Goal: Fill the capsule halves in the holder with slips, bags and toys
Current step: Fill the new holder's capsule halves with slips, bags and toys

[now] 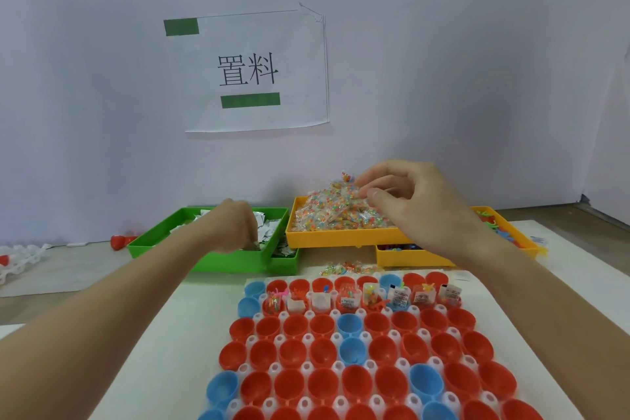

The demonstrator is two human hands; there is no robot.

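A white holder (335, 337) in front of me carries rows of red and blue capsule halves (351, 384). Those in the far rows hold slips, bags and small toys; the nearer rows are bare. My left hand (235, 227) reaches into the green tray (160, 242) of white paper slips (269, 225), fingers curled down among them. My right hand (405, 194) hovers over the heaped clear candy bags (335, 211) in the yellow tray (341, 237), thumb and fingers pinching a bag at the top of the pile.
A second yellow tray (412, 257) with coloured toys sits lower, behind my right wrist. A few loose bags (347, 268) lie between the trays and the holder. A red capsule half (117, 242) and white holder pieces (20, 257) lie at the left. A paper sign (252, 72) hangs on the wall.
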